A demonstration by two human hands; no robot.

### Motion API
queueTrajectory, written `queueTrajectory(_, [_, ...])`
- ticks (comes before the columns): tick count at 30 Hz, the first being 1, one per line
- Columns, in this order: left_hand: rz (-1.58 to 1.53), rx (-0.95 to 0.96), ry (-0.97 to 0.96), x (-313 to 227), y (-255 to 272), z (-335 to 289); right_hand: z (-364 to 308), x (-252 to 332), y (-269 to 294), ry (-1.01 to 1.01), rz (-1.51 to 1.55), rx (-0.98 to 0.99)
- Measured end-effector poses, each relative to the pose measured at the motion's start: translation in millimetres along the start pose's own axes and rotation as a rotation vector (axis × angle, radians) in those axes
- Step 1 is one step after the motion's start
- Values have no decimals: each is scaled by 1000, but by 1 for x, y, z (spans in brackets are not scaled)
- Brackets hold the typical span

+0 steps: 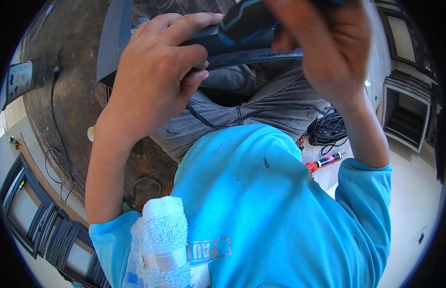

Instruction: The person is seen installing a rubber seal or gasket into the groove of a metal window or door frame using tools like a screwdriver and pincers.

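My left hand (158, 72) grips a dark grey frame profile (115, 41) near its corner, fingers curled over its top edge. My right hand (328, 48) is closed around a tool with a black and blue handle (244, 21), held against the same profile. A thin black rubber strip (218, 122) hangs from the profile across my grey trousers. The tool's tip is hidden behind the hands.
My blue shirt (261, 206) fills the lower middle, with a white towel (163, 235) on the left shoulder. A coil of black cable (328, 129) and a red tube (323, 162) lie on the floor at right. Dark window frames (405, 115) lean at right and lower left.
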State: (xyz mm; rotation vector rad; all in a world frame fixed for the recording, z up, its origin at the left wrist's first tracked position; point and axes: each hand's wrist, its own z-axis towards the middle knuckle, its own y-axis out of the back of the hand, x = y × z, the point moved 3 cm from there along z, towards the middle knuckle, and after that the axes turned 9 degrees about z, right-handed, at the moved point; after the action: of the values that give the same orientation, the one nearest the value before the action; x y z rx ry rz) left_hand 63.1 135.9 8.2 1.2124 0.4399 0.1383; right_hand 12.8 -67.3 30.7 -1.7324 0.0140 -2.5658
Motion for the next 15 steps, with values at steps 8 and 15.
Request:
queueTrajectory(8, [-9,-2,13,1,-5,1,-10,38,-6,-83,-361,-224])
queueTrajectory(15, [63,-21,51,-16,4,0,-18,33,55,-69,-422,-41])
